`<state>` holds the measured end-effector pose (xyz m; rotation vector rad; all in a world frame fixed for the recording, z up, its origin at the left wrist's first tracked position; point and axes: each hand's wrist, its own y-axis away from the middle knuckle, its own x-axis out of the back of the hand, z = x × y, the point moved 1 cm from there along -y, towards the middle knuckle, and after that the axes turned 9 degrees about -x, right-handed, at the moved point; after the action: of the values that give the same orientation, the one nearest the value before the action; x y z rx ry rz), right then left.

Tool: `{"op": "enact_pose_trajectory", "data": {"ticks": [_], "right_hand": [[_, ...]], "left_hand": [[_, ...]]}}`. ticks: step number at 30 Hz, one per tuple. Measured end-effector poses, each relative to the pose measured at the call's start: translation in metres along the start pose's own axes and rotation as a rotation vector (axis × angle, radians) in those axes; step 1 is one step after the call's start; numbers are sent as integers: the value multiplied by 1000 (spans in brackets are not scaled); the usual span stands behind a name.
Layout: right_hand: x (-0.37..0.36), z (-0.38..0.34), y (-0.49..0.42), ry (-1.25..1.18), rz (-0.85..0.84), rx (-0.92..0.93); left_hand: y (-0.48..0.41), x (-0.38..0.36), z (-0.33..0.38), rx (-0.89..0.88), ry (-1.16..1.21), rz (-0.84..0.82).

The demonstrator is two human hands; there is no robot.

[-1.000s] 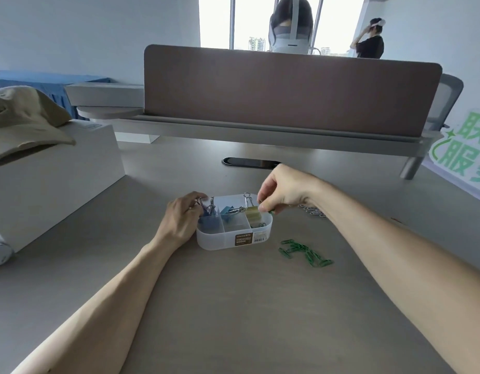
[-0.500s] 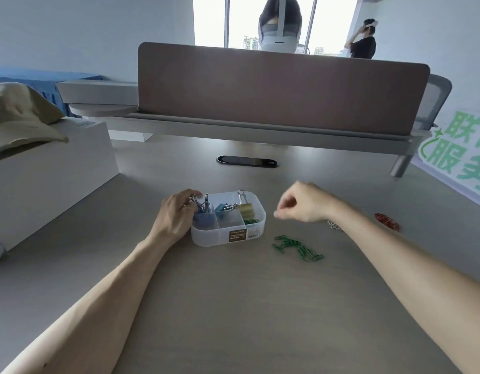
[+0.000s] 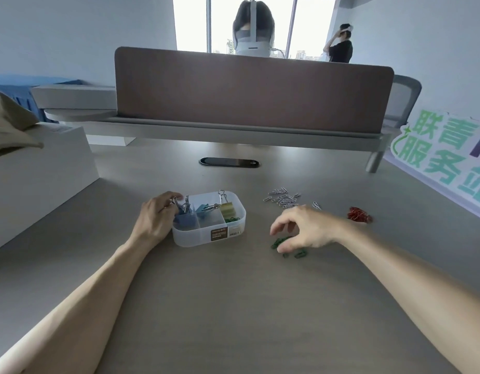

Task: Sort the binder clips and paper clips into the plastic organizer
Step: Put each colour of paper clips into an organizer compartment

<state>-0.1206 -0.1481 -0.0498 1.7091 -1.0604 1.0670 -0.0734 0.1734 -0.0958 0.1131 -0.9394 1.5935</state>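
Daylight came from the windows [image 3: 225, 22] at the far end, blown out near white, leaving the person [image 3: 253, 28] before them backlit and dark. The desk [image 3: 233, 306] was lit softly and evenly, with a pale sheen below the divider [image 3: 247, 87] and only faint shadows under the right hand [image 3: 303, 230] and the plastic organizer [image 3: 206, 238]. Focus was soft throughout and fine detail smeared. The wide-angle lens bowed straight edges and stretched the forearms toward the lower corners.
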Motion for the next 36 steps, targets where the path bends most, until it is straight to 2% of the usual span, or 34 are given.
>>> {"op": "enact_pose_trajectory", "data": {"ticks": [4, 10, 19, 22, 26, 30, 33, 36], "right_hand": [[-2, 7, 5, 121, -120, 2], [-7, 0, -7, 66, -33, 14], [-6, -9, -15, 96, -18, -35], [-6, -5, -15, 24, -7, -65], [7, 1, -11, -218, 22, -111], [35, -14, -17, -357, 139, -109], [51, -47, -34, -321, 176, -64], [48, -82, -54, -154, 172, -54]], "left_hand": [[-1, -1, -1, -11, -15, -6], [-1, -1, -1, -1, -5, -8], [0, -1, 1, 2, 21, -3], [0, -1, 1, 1, 28, -9], [0, -1, 0, -10, 32, -8], [0, -2, -2, -26, 7, -12], [0, -2, -1, -25, 12, -8], [0, -1, -1, -39, 17, -6]]}}
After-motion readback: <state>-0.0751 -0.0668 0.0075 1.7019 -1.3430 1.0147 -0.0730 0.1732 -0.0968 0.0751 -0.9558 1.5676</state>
